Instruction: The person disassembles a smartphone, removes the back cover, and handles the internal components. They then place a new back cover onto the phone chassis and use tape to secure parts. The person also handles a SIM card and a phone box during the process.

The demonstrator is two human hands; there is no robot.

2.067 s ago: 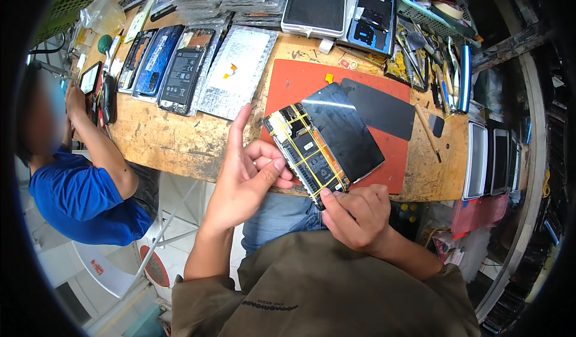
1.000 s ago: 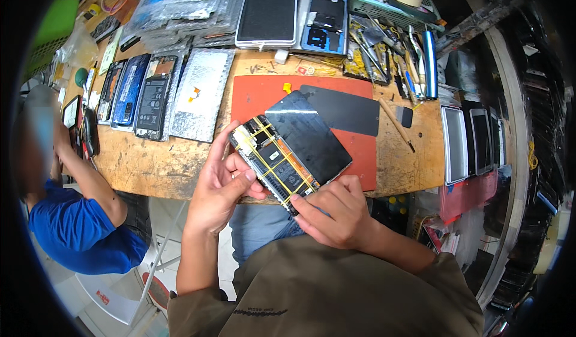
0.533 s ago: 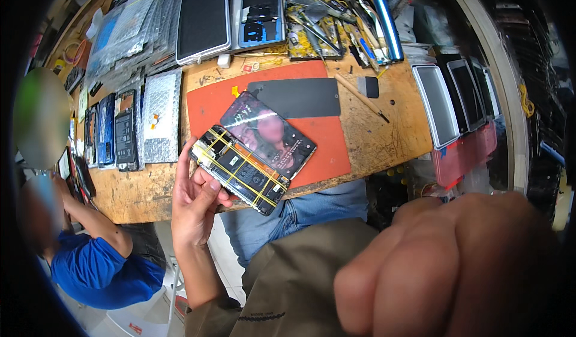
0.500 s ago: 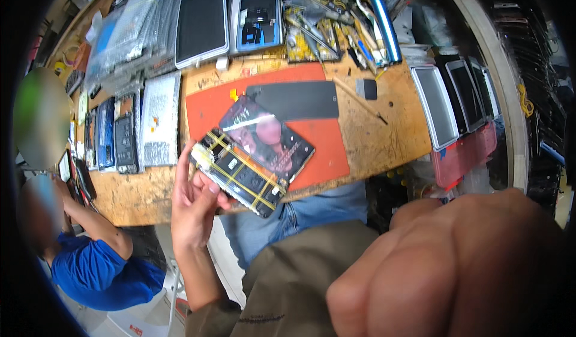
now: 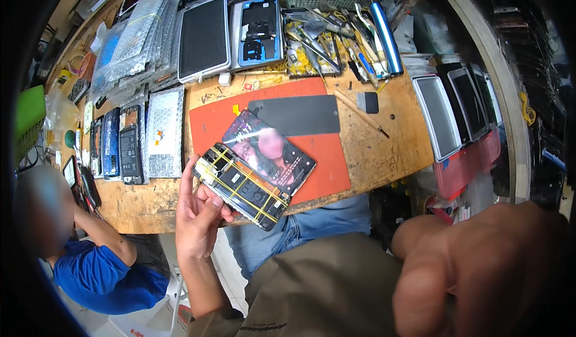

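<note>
My left hand [image 5: 201,226] is closed on the lower left edge of an opened phone [image 5: 245,188], its thumb on the near side. Several yellow rubber bands criss-cross the dark inner parts of this phone. Just beyond it, a glossy phone screen [image 5: 255,148] with a pinkish picture lies tilted over an orange-red mat [image 5: 210,127]; the two overlap in view, and I cannot tell if they touch. A flat dark grey panel [image 5: 306,114] lies behind the screen. Large and blurred at the lower right, my right hand [image 5: 474,265] has curled fingers; anything inside them is hidden.
Bubble-wrapped packs [image 5: 135,34], tablets [image 5: 204,37] and a tray of tools [image 5: 312,43] crowd the table's back. A wooden-handled tool [image 5: 363,114] lies right of the mat. Framed panels [image 5: 438,118] stand at the right edge. A person in a blue shirt [image 5: 108,274] sits at the left.
My right hand has shifted right and down within the picture, uncovering more of my jacket. The table and my left hand with the phone appear slightly lower in view; the left grip is unchanged.
</note>
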